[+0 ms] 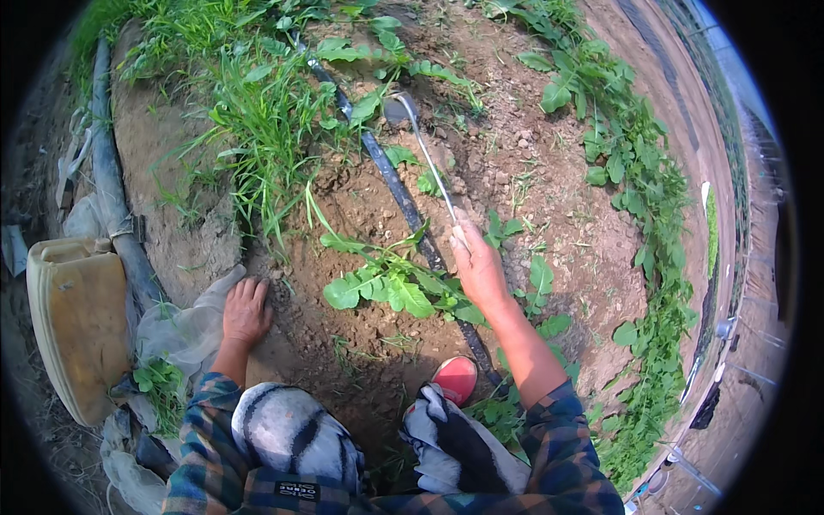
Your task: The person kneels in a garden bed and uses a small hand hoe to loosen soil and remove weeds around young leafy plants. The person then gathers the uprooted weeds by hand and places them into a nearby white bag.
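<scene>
My right hand [479, 267] is closed around the handle of a small hand hoe [425, 148]. A thin bent metal neck leads to the hoe's flat blade [398, 111], which is at the soil beside a black drip irrigation hose [393, 177]. My left hand [247, 311] rests palm down on the soil, leaning beside a crumpled clear plastic sheet [183, 331]. Nothing shows in its grasp, though its underside is hidden. Between my hands a broad-leaved green plant [393, 283] spreads over the soil, left of the hose.
Tall grass [264, 129] grows thickly ahead on the left. A yellowed plastic jerrycan [84, 328] and a thick pipe [106, 148] stand at the left. A row of leafy plants [656, 257] curves along the right. My red shoe [456, 378] is near the hose.
</scene>
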The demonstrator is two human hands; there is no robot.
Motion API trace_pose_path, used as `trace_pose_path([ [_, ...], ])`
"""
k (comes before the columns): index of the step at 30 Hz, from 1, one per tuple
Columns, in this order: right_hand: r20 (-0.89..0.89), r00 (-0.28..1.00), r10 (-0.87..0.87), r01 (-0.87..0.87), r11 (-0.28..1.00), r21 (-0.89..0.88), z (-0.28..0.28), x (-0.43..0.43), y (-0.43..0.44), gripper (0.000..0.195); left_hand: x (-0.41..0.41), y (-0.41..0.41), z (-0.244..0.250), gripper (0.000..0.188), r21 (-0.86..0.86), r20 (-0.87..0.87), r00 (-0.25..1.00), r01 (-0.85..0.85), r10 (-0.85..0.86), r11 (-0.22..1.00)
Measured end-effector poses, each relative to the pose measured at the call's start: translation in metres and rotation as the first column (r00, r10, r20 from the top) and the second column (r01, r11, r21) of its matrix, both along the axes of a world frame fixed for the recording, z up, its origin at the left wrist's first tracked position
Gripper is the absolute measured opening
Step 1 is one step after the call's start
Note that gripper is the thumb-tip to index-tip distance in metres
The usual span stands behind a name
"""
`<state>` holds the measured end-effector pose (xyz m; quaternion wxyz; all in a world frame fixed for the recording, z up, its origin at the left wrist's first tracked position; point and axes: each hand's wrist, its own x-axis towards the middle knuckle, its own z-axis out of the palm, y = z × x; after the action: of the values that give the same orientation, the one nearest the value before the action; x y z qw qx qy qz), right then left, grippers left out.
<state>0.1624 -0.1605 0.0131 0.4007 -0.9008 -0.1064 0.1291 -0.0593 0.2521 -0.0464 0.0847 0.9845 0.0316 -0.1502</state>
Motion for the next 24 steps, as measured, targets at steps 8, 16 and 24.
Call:
trace_pose_path([
  [8,-0.03,0.999,0.029,-0.028,0.999,0.021,0.004,-0.005,0.003,0.052,0.001,0.001,0.0,0.059,-0.014,0.009,1.0,0.007,-0.007,1.0],
  [16,-0.094,0.994,0.052,-0.063,0.99,-0.128,0.028,-0.018,-0.032,0.051,0.006,-0.001,0.001,0.062,-0.016,-0.01,1.0,-0.009,0.009,1.0],
  [24,-0.093,0.996,0.009,-0.029,0.975,-0.221,0.053,-0.013,-0.067,0.049,-0.001,0.0,-0.003,0.059,0.01,-0.006,1.0,-0.013,0.013,1.0],
])
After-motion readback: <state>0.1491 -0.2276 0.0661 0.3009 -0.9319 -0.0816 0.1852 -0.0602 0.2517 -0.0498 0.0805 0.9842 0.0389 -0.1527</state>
